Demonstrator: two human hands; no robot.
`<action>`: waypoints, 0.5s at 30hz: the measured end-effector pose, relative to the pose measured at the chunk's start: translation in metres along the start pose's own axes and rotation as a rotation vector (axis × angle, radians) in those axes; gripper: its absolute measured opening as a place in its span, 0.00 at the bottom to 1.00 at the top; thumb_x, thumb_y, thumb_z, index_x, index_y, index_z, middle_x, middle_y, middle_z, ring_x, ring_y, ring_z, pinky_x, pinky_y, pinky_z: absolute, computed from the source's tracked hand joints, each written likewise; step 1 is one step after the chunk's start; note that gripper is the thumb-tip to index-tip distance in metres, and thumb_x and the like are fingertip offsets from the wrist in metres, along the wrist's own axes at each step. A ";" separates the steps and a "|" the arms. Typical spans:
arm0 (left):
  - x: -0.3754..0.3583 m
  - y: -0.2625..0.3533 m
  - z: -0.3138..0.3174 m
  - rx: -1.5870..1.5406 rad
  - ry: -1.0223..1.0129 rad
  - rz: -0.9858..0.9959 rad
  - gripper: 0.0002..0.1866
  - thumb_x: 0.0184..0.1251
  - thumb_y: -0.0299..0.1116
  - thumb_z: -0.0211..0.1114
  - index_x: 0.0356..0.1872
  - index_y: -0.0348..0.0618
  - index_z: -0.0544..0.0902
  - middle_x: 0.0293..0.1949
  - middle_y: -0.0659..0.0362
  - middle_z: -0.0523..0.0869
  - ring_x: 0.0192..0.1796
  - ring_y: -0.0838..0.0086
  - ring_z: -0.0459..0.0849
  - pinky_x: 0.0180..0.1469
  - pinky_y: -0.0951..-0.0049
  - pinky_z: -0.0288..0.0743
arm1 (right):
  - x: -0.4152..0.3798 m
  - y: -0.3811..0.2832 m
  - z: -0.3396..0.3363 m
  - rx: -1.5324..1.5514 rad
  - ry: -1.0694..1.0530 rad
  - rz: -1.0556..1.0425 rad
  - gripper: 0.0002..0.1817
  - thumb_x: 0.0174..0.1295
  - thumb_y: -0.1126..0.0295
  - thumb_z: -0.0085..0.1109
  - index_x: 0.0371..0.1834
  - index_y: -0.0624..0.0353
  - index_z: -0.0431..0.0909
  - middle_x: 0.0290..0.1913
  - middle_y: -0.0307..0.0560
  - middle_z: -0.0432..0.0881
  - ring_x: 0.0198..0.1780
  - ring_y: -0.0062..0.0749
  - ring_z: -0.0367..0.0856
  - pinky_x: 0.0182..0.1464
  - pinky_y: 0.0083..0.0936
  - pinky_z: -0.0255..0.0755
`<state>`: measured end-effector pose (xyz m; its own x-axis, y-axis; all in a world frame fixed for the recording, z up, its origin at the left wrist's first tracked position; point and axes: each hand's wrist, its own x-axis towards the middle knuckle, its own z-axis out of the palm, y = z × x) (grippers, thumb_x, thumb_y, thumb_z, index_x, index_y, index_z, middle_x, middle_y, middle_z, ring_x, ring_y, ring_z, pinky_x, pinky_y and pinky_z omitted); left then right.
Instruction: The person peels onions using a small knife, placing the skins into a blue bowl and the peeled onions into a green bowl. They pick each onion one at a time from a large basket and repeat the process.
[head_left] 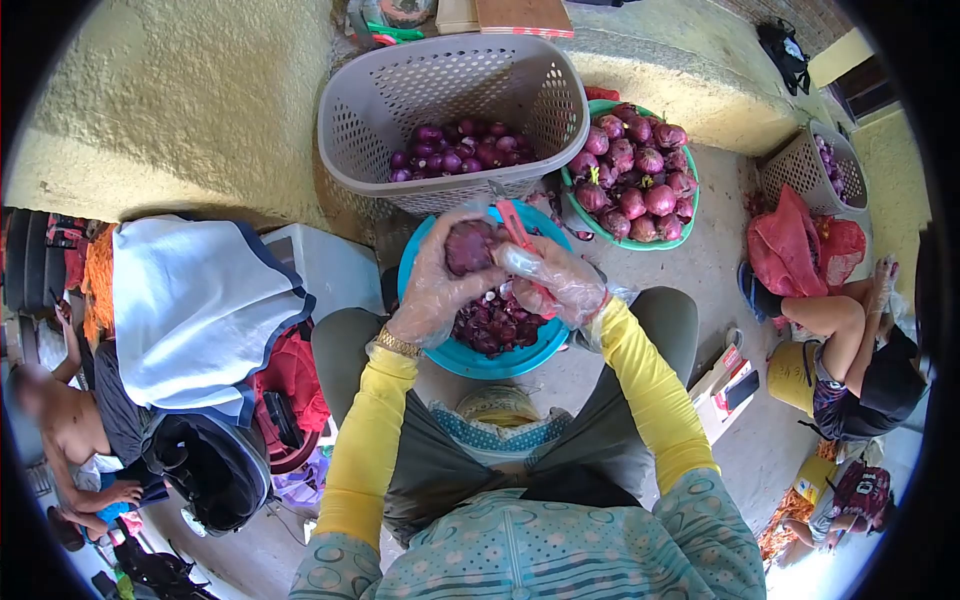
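Rough yellow wall point(180, 100) at far left, concrete floor point(730, 260) underfoot, and people sitting off to both sides, so it's a pretty busy spot. Whoever's in the middle has a blue basin point(490, 369) between the knees, with dark red skins and bits point(495, 325) in it. Both hands have clear plastic gloves on. Left hand point(435, 290) is cupped around a big red onion point(468, 248), fingers closed on it, over the basin's far left part. Right hand point(568, 282) is gripping a red-handled tool point(515, 225), looks like a small knife, tip pointing away. It's right beside the onion, fingers up against it. Looks to me like skin's being worked off. I'd say that calls for a firm left grip and fingers clear of the blade. Grey basket point(350, 115) on the far side holds smooth purple onions point(455, 155); green tub point(648, 243) at far right is piled with papery-skinned ones point(650, 180).
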<state>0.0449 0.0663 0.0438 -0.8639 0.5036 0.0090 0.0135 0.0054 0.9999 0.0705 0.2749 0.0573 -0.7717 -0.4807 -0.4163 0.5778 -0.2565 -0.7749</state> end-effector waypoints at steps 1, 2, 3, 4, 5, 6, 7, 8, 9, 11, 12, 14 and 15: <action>0.001 0.002 0.004 -0.134 0.116 -0.030 0.37 0.57 0.21 0.77 0.69 0.44 0.70 0.61 0.56 0.78 0.59 0.70 0.81 0.66 0.63 0.78 | 0.000 -0.002 0.004 0.001 0.000 0.000 0.26 0.72 0.49 0.63 0.57 0.61 0.72 0.28 0.33 0.71 0.19 0.12 0.66 0.17 0.13 0.58; 0.001 0.004 0.007 -0.268 0.234 -0.060 0.35 0.60 0.21 0.75 0.69 0.44 0.70 0.60 0.57 0.78 0.58 0.69 0.82 0.65 0.61 0.79 | -0.001 -0.003 0.007 -0.045 0.080 -0.061 0.29 0.74 0.44 0.58 0.58 0.61 0.73 0.28 0.33 0.72 0.19 0.12 0.66 0.17 0.14 0.59; 0.001 0.006 0.006 -0.269 0.236 -0.061 0.35 0.60 0.21 0.75 0.69 0.44 0.70 0.60 0.57 0.78 0.58 0.69 0.82 0.65 0.61 0.79 | -0.001 -0.003 0.009 -0.092 0.159 -0.122 0.32 0.75 0.40 0.53 0.59 0.62 0.74 0.28 0.32 0.73 0.18 0.13 0.66 0.17 0.15 0.60; 0.001 0.008 0.003 -0.430 0.309 -0.101 0.34 0.63 0.22 0.73 0.69 0.45 0.70 0.58 0.57 0.78 0.57 0.68 0.83 0.65 0.60 0.80 | 0.002 0.002 0.004 -0.093 0.156 -0.121 0.32 0.75 0.40 0.53 0.59 0.62 0.74 0.28 0.32 0.73 0.18 0.13 0.66 0.17 0.15 0.60; 0.001 0.009 -0.002 -0.591 0.381 -0.140 0.32 0.66 0.24 0.71 0.70 0.45 0.69 0.57 0.57 0.78 0.56 0.67 0.84 0.65 0.58 0.81 | 0.005 0.010 -0.006 -0.033 0.168 -0.110 0.34 0.76 0.38 0.49 0.63 0.61 0.74 0.30 0.32 0.73 0.20 0.14 0.68 0.19 0.15 0.61; 0.001 0.005 -0.008 -0.617 0.349 -0.144 0.27 0.75 0.33 0.66 0.71 0.45 0.68 0.56 0.56 0.78 0.57 0.63 0.83 0.66 0.55 0.80 | 0.007 0.011 -0.007 0.027 0.179 -0.097 0.36 0.77 0.37 0.44 0.66 0.61 0.73 0.31 0.32 0.74 0.22 0.14 0.69 0.21 0.15 0.63; 0.002 0.001 -0.010 -0.616 0.354 -0.143 0.27 0.75 0.33 0.66 0.71 0.45 0.68 0.56 0.56 0.78 0.57 0.63 0.83 0.66 0.55 0.80 | 0.008 0.012 -0.006 0.026 0.175 -0.095 0.36 0.77 0.37 0.44 0.66 0.61 0.73 0.31 0.32 0.74 0.22 0.14 0.69 0.21 0.15 0.63; 0.002 -0.003 -0.013 -0.825 0.337 -0.113 0.26 0.77 0.38 0.64 0.71 0.44 0.68 0.56 0.55 0.78 0.59 0.63 0.82 0.68 0.55 0.79 | 0.007 0.013 -0.003 0.059 0.175 -0.170 0.35 0.78 0.38 0.44 0.69 0.60 0.72 0.33 0.33 0.74 0.25 0.14 0.69 0.25 0.14 0.63; 0.002 -0.001 -0.013 -1.034 0.316 -0.080 0.27 0.80 0.44 0.61 0.71 0.43 0.67 0.57 0.53 0.78 0.60 0.62 0.81 0.70 0.54 0.78 | 0.005 0.014 0.000 0.093 0.176 -0.245 0.35 0.79 0.39 0.44 0.72 0.59 0.70 0.35 0.33 0.75 0.27 0.14 0.69 0.28 0.12 0.64; 0.003 0.002 -0.007 -0.960 0.337 -0.084 0.29 0.82 0.51 0.56 0.71 0.40 0.67 0.59 0.53 0.76 0.63 0.62 0.79 0.72 0.54 0.76 | 0.001 0.014 0.002 0.133 0.178 -0.258 0.34 0.79 0.40 0.45 0.72 0.59 0.70 0.38 0.32 0.74 0.30 0.13 0.67 0.32 0.11 0.62; 0.004 0.005 -0.003 -0.886 0.344 -0.050 0.30 0.82 0.52 0.56 0.71 0.39 0.67 0.60 0.53 0.75 0.63 0.63 0.79 0.72 0.54 0.75 | -0.004 0.009 0.004 0.087 0.192 -0.254 0.34 0.79 0.41 0.45 0.73 0.58 0.70 0.36 0.31 0.73 0.30 0.13 0.66 0.32 0.11 0.61; 0.005 0.005 -0.002 -0.811 0.351 -0.016 0.31 0.81 0.54 0.57 0.71 0.39 0.67 0.61 0.53 0.74 0.63 0.63 0.78 0.72 0.54 0.75 | -0.009 0.001 0.008 0.039 0.206 -0.250 0.33 0.80 0.42 0.45 0.75 0.57 0.69 0.34 0.30 0.72 0.29 0.12 0.65 0.32 0.11 0.60; 0.005 0.004 -0.003 -0.735 0.328 -0.023 0.32 0.81 0.55 0.56 0.72 0.41 0.67 0.64 0.54 0.75 0.66 0.64 0.77 0.72 0.56 0.74 | -0.011 -0.002 0.010 -0.041 0.177 -0.275 0.32 0.80 0.44 0.46 0.76 0.56 0.68 0.32 0.29 0.71 0.29 0.11 0.64 0.32 0.11 0.59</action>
<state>0.0392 0.0665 0.0474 -0.9653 0.2302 -0.1233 -0.2425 -0.6150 0.7503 0.0808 0.2726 0.0681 -0.9338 -0.2440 -0.2618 0.3324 -0.3205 -0.8870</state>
